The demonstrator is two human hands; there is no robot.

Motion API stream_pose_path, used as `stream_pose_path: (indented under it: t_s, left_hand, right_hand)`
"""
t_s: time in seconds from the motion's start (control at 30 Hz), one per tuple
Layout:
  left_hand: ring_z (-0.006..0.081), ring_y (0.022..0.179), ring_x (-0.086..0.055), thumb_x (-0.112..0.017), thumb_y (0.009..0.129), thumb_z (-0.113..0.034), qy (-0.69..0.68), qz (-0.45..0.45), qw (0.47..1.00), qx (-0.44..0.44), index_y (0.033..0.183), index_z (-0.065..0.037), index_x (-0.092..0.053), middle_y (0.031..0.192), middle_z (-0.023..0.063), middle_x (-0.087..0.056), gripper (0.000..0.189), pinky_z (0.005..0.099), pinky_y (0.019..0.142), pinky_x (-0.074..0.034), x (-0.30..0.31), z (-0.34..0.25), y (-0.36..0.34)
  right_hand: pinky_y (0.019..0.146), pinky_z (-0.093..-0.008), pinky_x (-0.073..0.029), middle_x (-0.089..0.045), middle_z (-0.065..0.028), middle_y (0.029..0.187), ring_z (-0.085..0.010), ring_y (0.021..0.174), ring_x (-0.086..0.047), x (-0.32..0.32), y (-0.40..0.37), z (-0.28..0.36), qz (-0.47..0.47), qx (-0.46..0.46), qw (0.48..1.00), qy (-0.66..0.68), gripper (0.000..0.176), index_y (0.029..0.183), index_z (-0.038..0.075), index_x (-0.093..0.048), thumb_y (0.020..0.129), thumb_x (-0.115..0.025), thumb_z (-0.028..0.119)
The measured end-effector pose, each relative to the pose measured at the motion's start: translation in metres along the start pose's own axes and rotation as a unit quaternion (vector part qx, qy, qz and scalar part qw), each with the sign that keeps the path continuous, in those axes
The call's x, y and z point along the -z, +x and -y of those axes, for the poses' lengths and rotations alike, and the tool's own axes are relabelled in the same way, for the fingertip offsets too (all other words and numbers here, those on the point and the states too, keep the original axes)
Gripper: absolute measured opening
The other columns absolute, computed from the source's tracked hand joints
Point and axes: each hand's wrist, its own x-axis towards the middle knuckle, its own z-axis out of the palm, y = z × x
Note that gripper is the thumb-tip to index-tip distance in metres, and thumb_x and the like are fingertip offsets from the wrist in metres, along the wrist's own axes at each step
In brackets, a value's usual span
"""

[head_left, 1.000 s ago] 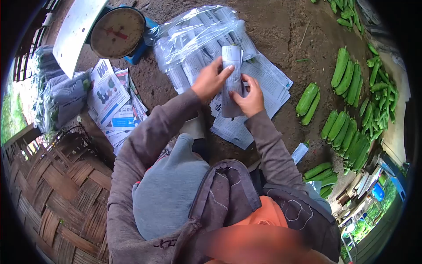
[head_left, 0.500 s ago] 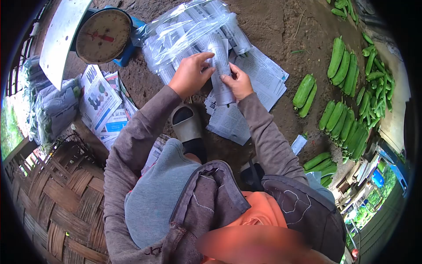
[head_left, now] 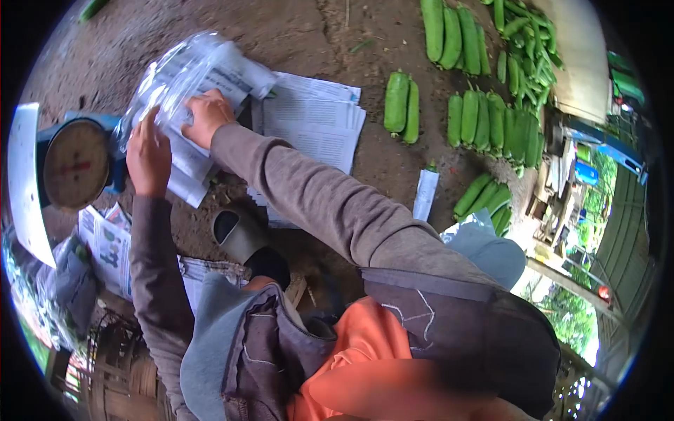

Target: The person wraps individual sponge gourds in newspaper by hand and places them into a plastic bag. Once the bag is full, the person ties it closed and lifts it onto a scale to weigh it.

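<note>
A clear plastic bag (head_left: 179,67) holding several newspaper-wrapped rolls (head_left: 232,77) lies on the dirt floor. My left hand (head_left: 149,154) is at the bag's left edge, its fingers closed on the plastic. My right hand (head_left: 209,116) reaches across to the bag's near side, with its fingers curled on the plastic over the rolls; the fingertips are partly hidden. One wrapped roll (head_left: 188,188) juts out toward me below my hands. Loose newspaper sheets (head_left: 312,116) lie in a stack just right of the bag.
A dial scale (head_left: 76,165) stands left of the bag. Rows of long green gourds (head_left: 484,119) lie on the ground at right, with a heap of smaller green pods (head_left: 530,56) behind. A single wrapped gourd (head_left: 425,195) lies nearer. More newspapers (head_left: 109,245) lie at left.
My hands have moved left from the newspaper stack to the plastic bag. The wrapped roll they held is no longer over the stack. The view has turned to the right.
</note>
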Motion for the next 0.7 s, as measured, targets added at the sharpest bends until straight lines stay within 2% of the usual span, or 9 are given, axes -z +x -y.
stream_pose_path:
  t_s: [0.07, 0.13, 0.2, 0.27, 0.33, 0.4, 0.5, 0.57, 0.7]
  left_hand:
    - [0.0332, 0.109, -0.054, -0.056, 0.076, 0.000, 0.076, -0.040, 0.996, -0.030, 0.119, -0.008, -0.057, 0.117, 0.0146, -0.058, 0.044, 0.0425, 0.094, -0.041, 0.010, -0.035, -0.008]
    - [0.0319, 0.115, -0.050, -0.057, 0.077, -0.001, 0.053, -0.049, 0.993, -0.092, 0.115, -0.007, -0.059, 0.122, 0.0131, -0.054, 0.039, 0.0444, 0.096, -0.039, 0.002, -0.058, -0.032]
    - [0.0305, 0.117, -0.050, -0.060, 0.071, -0.004, -0.081, 0.050, 0.980, -0.174, 0.106, -0.004, -0.061, 0.122, 0.0117, -0.054, 0.035, 0.0454, 0.098, -0.039, -0.015, -0.084, -0.061]
    - [0.0299, 0.129, -0.041, -0.058, 0.072, -0.006, -0.102, 0.213, 0.947, -0.219, 0.108, -0.008, -0.063, 0.131, 0.0103, -0.050, 0.036, 0.0529, 0.105, -0.032, -0.039, -0.104, -0.099]
    - [0.0286, 0.139, -0.026, -0.056, 0.075, -0.009, -0.067, 0.376, 0.887, -0.259, 0.122, -0.012, -0.058, 0.147, 0.0088, -0.035, 0.047, 0.0538, 0.110, -0.024, -0.062, -0.110, -0.135]
    - [0.0276, 0.143, -0.017, -0.061, 0.074, -0.013, -0.029, 0.429, 0.864, -0.263, 0.133, -0.014, -0.050, 0.153, 0.0065, -0.024, 0.060, 0.0534, 0.111, -0.022, -0.084, -0.110, -0.162]
    - [0.0273, 0.144, -0.012, -0.067, 0.071, -0.018, 0.004, 0.479, 0.847, -0.231, 0.138, -0.016, -0.043, 0.155, 0.0048, -0.017, 0.071, 0.0534, 0.112, -0.020, -0.083, -0.121, -0.161]
    - [0.0271, 0.144, -0.011, -0.070, 0.069, -0.019, 0.023, 0.461, 0.855, -0.237, 0.139, -0.016, -0.042, 0.155, 0.0045, -0.016, 0.075, 0.0536, 0.112, -0.019, -0.088, -0.124, -0.162]
    - [0.0267, 0.144, -0.010, -0.070, 0.069, -0.019, 0.067, 0.438, 0.864, -0.240, 0.140, -0.017, -0.040, 0.155, 0.0044, -0.016, 0.078, 0.0539, 0.112, -0.019, -0.099, -0.124, -0.170]
  right_hand:
    - [0.099, -0.0394, -0.040, -0.061, -0.0134, 0.115, -0.0314, 0.110, -0.051, 0.020, -0.019, -0.018, -0.065, 0.068, 0.995, 0.006, 0.048, 0.112, 0.009, -0.064, 0.068, -0.072, 0.028]
    - [0.098, -0.0403, -0.040, -0.060, -0.0112, 0.117, -0.0307, 0.109, -0.052, 0.062, -0.040, -0.051, -0.117, 0.127, 0.985, -0.006, 0.042, 0.109, 0.010, -0.065, 0.069, -0.071, 0.020]
    - [0.096, -0.0408, -0.040, -0.061, -0.0105, 0.114, -0.0302, 0.110, -0.052, 0.122, -0.064, -0.100, -0.177, 0.154, 0.970, -0.055, 0.039, 0.108, 0.010, -0.065, 0.069, -0.069, 0.013]
    - [0.092, -0.0405, -0.043, -0.064, -0.0122, 0.106, -0.0299, 0.104, -0.057, 0.193, -0.095, -0.160, -0.227, 0.102, 0.960, -0.131, 0.033, 0.100, 0.009, -0.067, 0.067, -0.069, 0.008]
    - [0.090, -0.0405, -0.046, -0.066, -0.0123, 0.101, -0.0295, 0.102, -0.059, 0.262, -0.134, -0.220, -0.283, -0.003, 0.942, -0.181, 0.028, 0.097, 0.008, -0.069, 0.069, -0.065, 0.007]
    - [0.088, -0.0404, -0.047, -0.066, -0.0122, 0.100, -0.0301, 0.099, -0.059, 0.322, -0.175, -0.288, -0.328, -0.110, 0.913, -0.218, 0.028, 0.097, 0.009, -0.069, 0.070, -0.067, 0.011]
    - [0.085, -0.0400, -0.048, -0.066, -0.0119, 0.101, -0.0301, 0.095, -0.061, 0.408, -0.222, -0.366, -0.363, -0.239, 0.858, -0.273, 0.032, 0.104, 0.011, -0.067, 0.073, -0.069, 0.020]
    - [0.085, -0.0399, -0.049, -0.066, -0.0118, 0.100, -0.0301, 0.095, -0.062, 0.448, -0.233, -0.402, -0.355, -0.306, 0.830, -0.304, 0.034, 0.105, 0.011, -0.067, 0.074, -0.070, 0.025]
    - [0.088, -0.0414, -0.048, -0.063, -0.0123, 0.109, -0.0299, 0.105, -0.059, 0.458, -0.224, -0.415, -0.270, -0.450, 0.786, -0.326, 0.047, 0.114, 0.012, -0.064, 0.074, -0.073, 0.036]
